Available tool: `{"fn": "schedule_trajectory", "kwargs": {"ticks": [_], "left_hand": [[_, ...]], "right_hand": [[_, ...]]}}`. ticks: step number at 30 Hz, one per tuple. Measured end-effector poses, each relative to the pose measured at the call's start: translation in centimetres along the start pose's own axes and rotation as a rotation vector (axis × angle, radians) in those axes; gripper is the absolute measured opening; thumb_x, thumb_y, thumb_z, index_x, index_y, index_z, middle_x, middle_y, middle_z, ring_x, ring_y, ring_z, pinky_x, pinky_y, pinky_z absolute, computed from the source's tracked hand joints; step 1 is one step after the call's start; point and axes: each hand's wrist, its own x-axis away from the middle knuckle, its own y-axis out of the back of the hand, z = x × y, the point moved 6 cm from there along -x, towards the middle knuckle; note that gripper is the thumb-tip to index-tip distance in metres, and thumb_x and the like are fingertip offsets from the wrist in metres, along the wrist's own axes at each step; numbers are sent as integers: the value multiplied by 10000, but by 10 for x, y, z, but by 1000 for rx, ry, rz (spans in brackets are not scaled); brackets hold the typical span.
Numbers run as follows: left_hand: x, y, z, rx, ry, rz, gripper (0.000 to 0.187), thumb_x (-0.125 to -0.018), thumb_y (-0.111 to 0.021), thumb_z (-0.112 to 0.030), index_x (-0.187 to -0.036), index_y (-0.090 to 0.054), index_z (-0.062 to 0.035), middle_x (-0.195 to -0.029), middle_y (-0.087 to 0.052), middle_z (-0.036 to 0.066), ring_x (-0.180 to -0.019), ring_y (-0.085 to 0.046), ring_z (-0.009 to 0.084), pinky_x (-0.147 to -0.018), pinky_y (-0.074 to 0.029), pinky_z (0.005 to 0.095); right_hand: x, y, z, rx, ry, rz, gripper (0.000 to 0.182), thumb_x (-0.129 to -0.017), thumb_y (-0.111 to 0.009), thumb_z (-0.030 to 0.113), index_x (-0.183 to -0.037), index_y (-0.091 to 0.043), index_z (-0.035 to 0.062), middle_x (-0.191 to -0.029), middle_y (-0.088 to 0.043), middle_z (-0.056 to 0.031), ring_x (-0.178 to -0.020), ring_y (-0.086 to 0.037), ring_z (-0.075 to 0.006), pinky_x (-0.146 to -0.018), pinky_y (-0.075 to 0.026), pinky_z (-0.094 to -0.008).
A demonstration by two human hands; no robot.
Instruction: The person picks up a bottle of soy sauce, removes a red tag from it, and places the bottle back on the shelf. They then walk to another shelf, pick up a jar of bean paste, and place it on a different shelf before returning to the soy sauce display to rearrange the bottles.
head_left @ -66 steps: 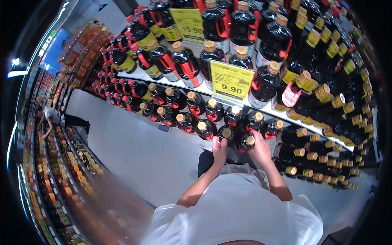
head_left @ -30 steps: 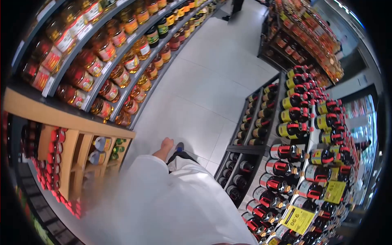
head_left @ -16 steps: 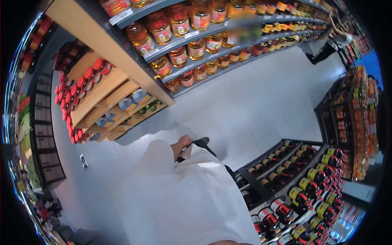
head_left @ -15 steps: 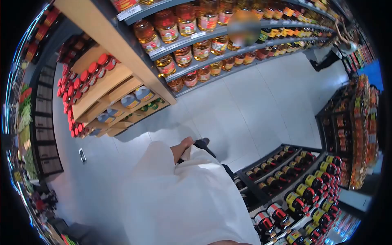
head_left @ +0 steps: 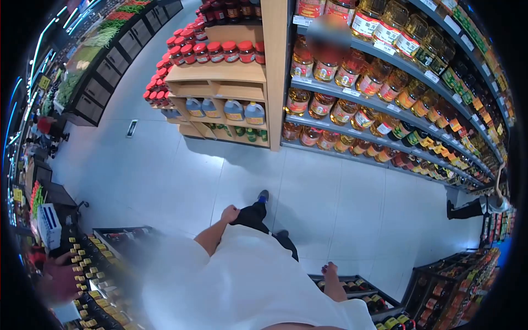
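Note:
My left hand (head_left: 230, 213) is beside the dark trousers (head_left: 252, 215), below the white shirt's edge, with its fingers curled; whether it holds anything is too small to tell. On the other side, my right hand (head_left: 329, 268) hangs over the floor near a low rack of dark bottles (head_left: 352, 285), its fingers bent and their detail too small to make out. The white shirt (head_left: 264, 275) fills the lower middle. Two dark shoes, one of them forward (head_left: 263, 196), stand on pale tiles.
Oil bottles (head_left: 374, 76) line the tall shelves at the upper right. A wooden stand (head_left: 220, 88) holds red-lidded jars and blue jugs. Vegetable counters (head_left: 104, 74) run along the left. Other people are at the far right (head_left: 478, 208) and lower left (head_left: 58, 280).
The view has turned and shifted, so the wooden stand and oil shelves now lie more directly ahead. The hand on the right has come into view, and a second shoe shows.

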Motion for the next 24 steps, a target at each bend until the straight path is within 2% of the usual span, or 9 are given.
{"fn": "schedule_trajectory", "kwargs": {"ticks": [2,4,7,14,15,18,19,21,24], "left_hand": [[23,2,42,52,188,123,502,-853,-607,-442,-1019,-725,17,-1047,-708,250,-1001,-683,374,-871,-536,455],[22,-5,96,89,301,72,559,-830,-618,-471,-999,-731,50,-1057,-700,278,-1021,-683,386,-898,-532,463],[40,10,108,77,381,26,558,-834,-602,-462,-1017,-725,51,-1097,-693,276,-1081,-662,405,-942,-515,467],[9,34,154,-40,371,185,555,-842,-608,-477,-1085,-719,9,-1156,-681,255,-1114,-649,405,-957,-513,468],[1,44,160,-57,355,157,563,-827,-619,-490,-1064,-726,9,-1154,-680,255,-1118,-646,405,-953,-516,463],[-27,91,183,48,218,130,524,-825,-608,-458,-960,-744,30,-923,-726,248,-919,-704,374,-832,-536,458],[-36,103,198,109,208,90,521,-841,-606,-455,-956,-740,35,-914,-725,249,-908,-704,377,-836,-534,460],[-52,128,222,224,189,9,516,-873,-603,-448,-948,-733,45,-896,-723,251,-886,-704,382,-844,-529,463],[-57,152,248,546,247,-68,454,-899,-601,-345,-918,-691,100,-798,-723,193,-702,-703,257,-671,-550,388]], "right_hand": [[-12,-10,42,-86,102,-7,50,-893,-528,100,-908,-518,54,-699,-547,-97,-513,-514,-206,-402,-334,-316],[-17,-46,72,-13,171,127,183,-905,-538,153,-1054,-498,56,-821,-586,-107,-585,-548,-209,-460,-416,-338],[29,-116,102,116,256,237,291,-913,-549,194,-1165,-492,61,-901,-619,-119,-664,-602,-218,-523,-493,-352],[118,-302,54,365,266,417,413,-905,-591,236,-1272,-490,75,-917,-636,-114,-747,-654,-238,-595,-540,-359],[88,-330,31,429,269,429,353,-885,-605,220,-1194,-604,51,-921,-672,-147,-791,-672,-279,-666,-557,-407],[75,-414,-4,1201,1012,337,255,-850,-621,211,-1006,-693,23,-946,-713,-192,-817,-689,-352,-728,-562,-477],[152,-426,9,1189,899,222,289,-822,-642,241,-990,-726,22,-1058,-708,-215,-974,-673,-388,-918,-522,-477],[183,-479,15,1106,938,159,352,-833,-645,267,-1118,-697,66,-1114,-683,-229,-1052,-653,-395,-965,-519,-471],[250,-564,47,1038,1107,208,367,-831,-653,209,-1147,-670,23,-1061,-703,-241,-1009,-679,-360,-901,-541,-441]]}}
